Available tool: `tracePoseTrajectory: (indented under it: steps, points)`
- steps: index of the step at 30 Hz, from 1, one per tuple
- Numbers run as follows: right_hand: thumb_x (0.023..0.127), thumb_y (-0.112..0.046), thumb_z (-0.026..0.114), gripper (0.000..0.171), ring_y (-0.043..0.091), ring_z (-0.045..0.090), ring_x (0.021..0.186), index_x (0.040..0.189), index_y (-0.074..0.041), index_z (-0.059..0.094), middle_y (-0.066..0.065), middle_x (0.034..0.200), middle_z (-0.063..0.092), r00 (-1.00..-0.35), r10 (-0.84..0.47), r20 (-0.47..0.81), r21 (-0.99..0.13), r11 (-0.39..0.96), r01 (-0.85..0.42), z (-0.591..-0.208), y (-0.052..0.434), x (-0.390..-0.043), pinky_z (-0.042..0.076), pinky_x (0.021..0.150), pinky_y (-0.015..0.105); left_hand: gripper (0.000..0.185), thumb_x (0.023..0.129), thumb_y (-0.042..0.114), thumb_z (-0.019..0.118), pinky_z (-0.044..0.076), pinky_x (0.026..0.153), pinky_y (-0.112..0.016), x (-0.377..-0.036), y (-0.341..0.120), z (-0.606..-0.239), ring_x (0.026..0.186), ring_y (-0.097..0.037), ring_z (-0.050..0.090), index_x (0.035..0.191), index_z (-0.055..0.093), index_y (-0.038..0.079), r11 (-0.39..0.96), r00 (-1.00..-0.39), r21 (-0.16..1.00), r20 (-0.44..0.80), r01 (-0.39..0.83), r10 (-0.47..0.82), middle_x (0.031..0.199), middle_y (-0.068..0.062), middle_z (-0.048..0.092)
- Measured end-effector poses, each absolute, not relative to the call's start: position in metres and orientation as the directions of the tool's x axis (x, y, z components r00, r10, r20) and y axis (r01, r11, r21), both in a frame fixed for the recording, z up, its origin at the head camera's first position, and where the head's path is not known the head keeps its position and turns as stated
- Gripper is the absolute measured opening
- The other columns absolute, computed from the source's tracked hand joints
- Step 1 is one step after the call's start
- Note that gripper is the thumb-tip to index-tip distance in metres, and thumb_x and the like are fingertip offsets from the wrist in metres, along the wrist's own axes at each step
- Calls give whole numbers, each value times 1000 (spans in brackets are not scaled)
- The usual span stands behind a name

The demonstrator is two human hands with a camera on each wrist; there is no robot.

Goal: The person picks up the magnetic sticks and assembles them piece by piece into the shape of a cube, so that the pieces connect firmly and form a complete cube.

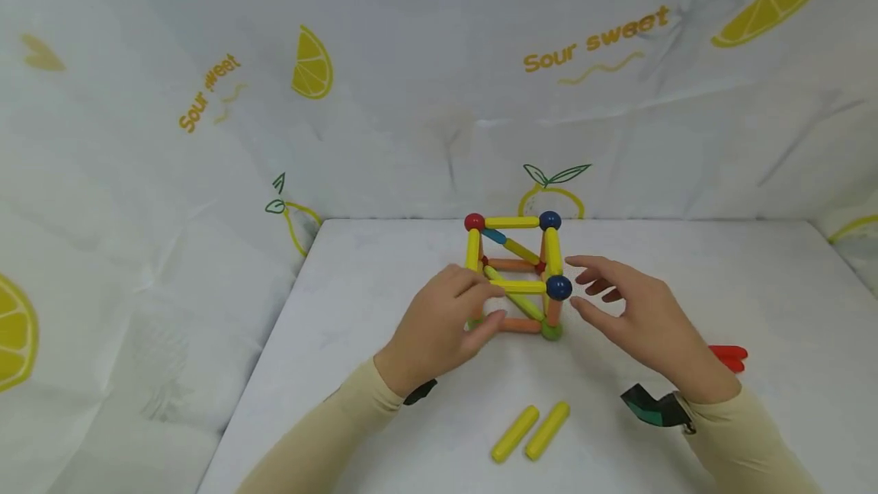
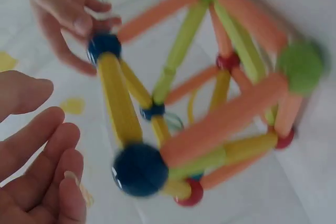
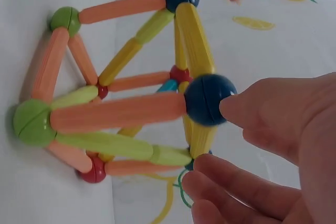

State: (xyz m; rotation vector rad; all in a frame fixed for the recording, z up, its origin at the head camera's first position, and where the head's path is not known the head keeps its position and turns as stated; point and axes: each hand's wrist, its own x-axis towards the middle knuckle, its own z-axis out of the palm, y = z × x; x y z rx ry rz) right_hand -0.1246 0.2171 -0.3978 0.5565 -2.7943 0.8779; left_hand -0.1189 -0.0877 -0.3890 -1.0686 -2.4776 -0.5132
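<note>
White tabletop [image 1: 686,280], glossy plastic rod-and-ball cube [image 1: 517,277] between both hands.

The rod-and-ball frame [image 1: 516,274] is made of smooth, glossy plastic, as are the two loose yellow rods [image 1: 530,432]. The worktop [image 1: 720,288] is covered by matt, creased printed cloth.

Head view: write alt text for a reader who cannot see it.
Two hands, left hand and right hand, flank a cube frame of coloured rods and balls on a white table. Two loose yellow rods lie nearer the camera.
</note>
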Motion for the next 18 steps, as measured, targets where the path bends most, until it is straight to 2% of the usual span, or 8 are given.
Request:
tracePoseTrajectory:
  steps: [2,6,7,9,11,14,18]
  points:
    - [97,-23,82,56,25,75,101,149,-20,62,6,117,77,-918,-289,272,-487,781,-390,-400,232,-122,64,84,42,26,99,32,80,56,85,-19,-105,-85,-397,98,-9,63,121,77,17,625,-653,217,399,750,644,110,5,72]
    - [95,-15,83,46,27,74,99,139,-17,69,7,119,77,-921,-279,273,-439,816,-377,-413,274,-117,62,74,31,33,103,44,74,54,79,-14,-82,-78,-423,88,1,61,126,78,21,667,-716,349,16,658,698,106,8,72]
    - [94,-13,83,44,28,73,100,136,-16,71,9,120,77,-926,-276,257,-432,824,-366,-418,287,-116,62,73,31,34,103,46,73,54,79,-14,-78,-76,-431,86,3,60,124,78,20,686,-718,372,-69,625,692,104,9,73]
    - [94,-12,83,42,33,72,101,134,-13,72,15,124,75,-949,-258,179,-440,842,-312,-427,312,-114,64,75,38,37,101,50,74,51,75,-13,-70,-72,-444,80,5,56,124,79,21,717,-715,405,-188,567,673,97,11,70]
    - [94,-12,82,41,38,72,101,134,-9,72,22,127,73,-970,-230,76,-441,865,-239,-436,336,-113,64,76,47,38,99,52,76,49,71,-13,-64,-69,-454,75,5,54,121,79,21,731,-716,425,-234,533,658,92,13,67]
    - [94,-12,81,38,44,70,103,131,-5,74,29,128,70,-980,-191,-48,-413,898,-154,-445,366,-111,62,81,59,36,98,50,78,46,67,-13,-60,-65,-462,72,4,51,118,79,21,733,-723,421,-222,534,654,88,15,64]
    - [94,-9,80,30,48,67,103,122,0,76,31,121,72,-982,-166,-95,-388,914,-117,-454,388,-110,62,81,61,26,98,37,80,48,69,-13,-61,-59,-464,75,6,54,118,80,21,742,-744,374,-173,557,645,93,13,68]
